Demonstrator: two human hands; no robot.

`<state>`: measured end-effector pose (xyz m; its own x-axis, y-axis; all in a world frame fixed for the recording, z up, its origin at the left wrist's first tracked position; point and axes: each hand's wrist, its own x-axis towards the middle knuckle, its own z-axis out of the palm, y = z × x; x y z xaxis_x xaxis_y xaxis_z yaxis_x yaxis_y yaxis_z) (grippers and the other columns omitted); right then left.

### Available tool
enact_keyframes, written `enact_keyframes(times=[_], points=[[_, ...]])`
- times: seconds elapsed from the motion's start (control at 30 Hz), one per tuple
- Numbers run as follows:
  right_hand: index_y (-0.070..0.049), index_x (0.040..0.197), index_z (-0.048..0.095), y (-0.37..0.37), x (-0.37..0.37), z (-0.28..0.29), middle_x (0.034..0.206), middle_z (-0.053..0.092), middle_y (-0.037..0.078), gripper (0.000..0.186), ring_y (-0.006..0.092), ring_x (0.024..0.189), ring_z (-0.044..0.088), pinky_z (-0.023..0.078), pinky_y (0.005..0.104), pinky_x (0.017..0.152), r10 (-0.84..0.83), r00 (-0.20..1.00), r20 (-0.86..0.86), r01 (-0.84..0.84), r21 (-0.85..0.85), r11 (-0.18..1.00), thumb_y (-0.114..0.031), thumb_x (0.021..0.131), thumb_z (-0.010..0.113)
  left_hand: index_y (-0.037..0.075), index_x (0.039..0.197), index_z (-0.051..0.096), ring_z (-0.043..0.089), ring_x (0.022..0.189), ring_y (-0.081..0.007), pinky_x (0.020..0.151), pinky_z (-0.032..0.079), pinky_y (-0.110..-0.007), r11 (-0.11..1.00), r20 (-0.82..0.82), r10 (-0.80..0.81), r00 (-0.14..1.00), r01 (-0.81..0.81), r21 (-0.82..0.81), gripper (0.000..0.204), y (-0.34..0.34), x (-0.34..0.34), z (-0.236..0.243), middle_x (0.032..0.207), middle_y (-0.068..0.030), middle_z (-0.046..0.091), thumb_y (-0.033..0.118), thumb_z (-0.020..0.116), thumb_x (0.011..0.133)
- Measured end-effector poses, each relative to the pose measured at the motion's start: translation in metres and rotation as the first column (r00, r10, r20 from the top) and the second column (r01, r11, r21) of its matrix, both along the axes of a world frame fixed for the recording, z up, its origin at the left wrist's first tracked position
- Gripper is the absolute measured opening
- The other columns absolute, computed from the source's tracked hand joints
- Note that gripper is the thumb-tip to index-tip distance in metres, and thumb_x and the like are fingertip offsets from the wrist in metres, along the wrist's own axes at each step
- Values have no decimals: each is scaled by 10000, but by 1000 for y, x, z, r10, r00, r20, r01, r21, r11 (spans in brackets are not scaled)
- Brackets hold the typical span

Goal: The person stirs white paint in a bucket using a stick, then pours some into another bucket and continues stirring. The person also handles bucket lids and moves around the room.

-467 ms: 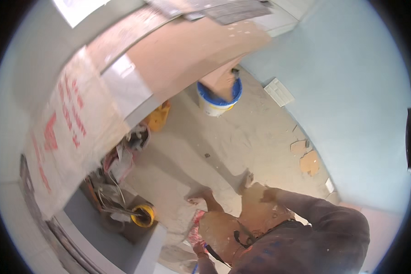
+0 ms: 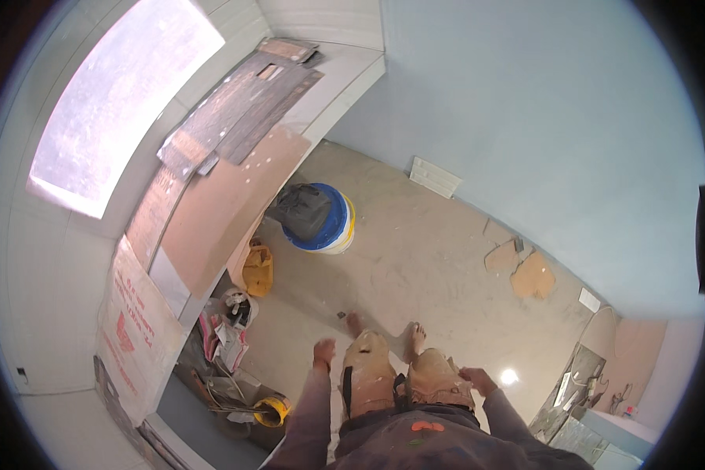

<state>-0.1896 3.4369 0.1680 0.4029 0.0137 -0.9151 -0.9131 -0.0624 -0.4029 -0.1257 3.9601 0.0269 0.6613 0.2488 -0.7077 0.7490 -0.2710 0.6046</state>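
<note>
My left hand (image 2: pixel 323 352) hangs beside my left thigh, over the floor. It is slightly blurred, and I cannot make out how its fingers lie. At the right hip, my right hand (image 2: pixel 478 378) has its fingers bent together against the side of my tan shorts (image 2: pixel 439 372). Whatever those fingers may hold is hidden. Ahead of my feet stands a white bucket (image 2: pixel 338 244) with a blue rim, and a black plastic bag (image 2: pixel 301 210) lies over its top.
On the left runs a counter (image 2: pixel 219 219) carrying dark boards (image 2: pixel 251 102). Below it sit a yellow container (image 2: pixel 257 270), cluttered bags (image 2: pixel 229 341) and a yellow-rimmed bucket (image 2: pixel 272 410). Brown board scraps (image 2: pixel 533 276) and a white panel (image 2: pixel 435 178) lie by the blue wall (image 2: pixel 525 117).
My view has swung, and my body now stands more upright in it. My left hand has moved forward from a red patterned cloth, which no longer shows. The bucket appears further left.
</note>
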Motion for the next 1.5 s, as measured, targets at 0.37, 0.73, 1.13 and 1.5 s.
enact_keyframes(times=[0.37, 0.73, 1.13, 1.5], points=[[-12, 957, 639, 43, -116, 30, 899, 668, 130, 263, 212, 782, 634, 481, 349, 665, -20, 991, 130, 62, -327, 943, -211, 819, 535, 27, 1358, 335, 319, 1299, -350, 1044, 324, -385, 454, 252, -607, 754, 69, 888, 638, 26, 451, 99, 1379, -269, 320, 111, 583, 776], [-15, 944, 637, 107, -69, 87, 890, 666, 138, 251, 230, 780, 636, 480, 351, 665, -126, 992, 7, 116, -448, 887, -205, 829, 521, 90, 1132, 539, 599, 1025, -284, 841, 497, -406, 474, -409, -524, 747, 655, 589, 308, -21, 403, 27, 1143, -141, 578, 204, 470, 854], [-14, 939, 635, 178, -105, 104, 894, 649, 178, 255, 286, 836, 634, 473, 367, 717, -335, 934, 125, 346, -553, 758, -206, 848, 493, 67, 1356, 302, 375, 1257, -362, 994, 390, -415, 255, -310, -760, 571, 701, 666, 663, -106, 378, 70, 1389, -225, 300, 194, 592, 774], [-8, 1110, 593, 201, -264, 37, 982, 636, 215, 430, 359, 888, 613, 468, 383, 807, -607, 725, 325, 672, -527, 520, -283, 787, 530, 52, 1252, 496, 493, 1172, -265, 983, 384, -391, 9, -183, -982, 42, 984, 176, 450, -460, 236, 195, 1233, -151, 536, 219, 563, 840]])
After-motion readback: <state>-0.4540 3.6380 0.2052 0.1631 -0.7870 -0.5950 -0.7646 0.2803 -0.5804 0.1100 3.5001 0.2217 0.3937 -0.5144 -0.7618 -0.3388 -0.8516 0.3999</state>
